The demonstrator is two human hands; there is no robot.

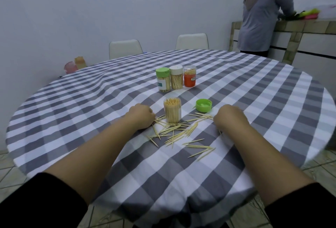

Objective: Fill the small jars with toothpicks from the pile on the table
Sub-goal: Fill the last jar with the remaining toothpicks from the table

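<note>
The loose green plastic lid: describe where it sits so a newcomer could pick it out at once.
On the round table with the grey-and-white checked cloth, find the open clear jar packed with toothpicks between the two hands. The loose green plastic lid lies just right of it, beyond the scattered toothpicks. Unlike the green cap on the far jar, it sits on no jar.

Grey-and-white checked tablecloth, two pale chairs at the far edge, pink and orange plastic containers far left, a person in grey at a tiled counter, white wall
</note>
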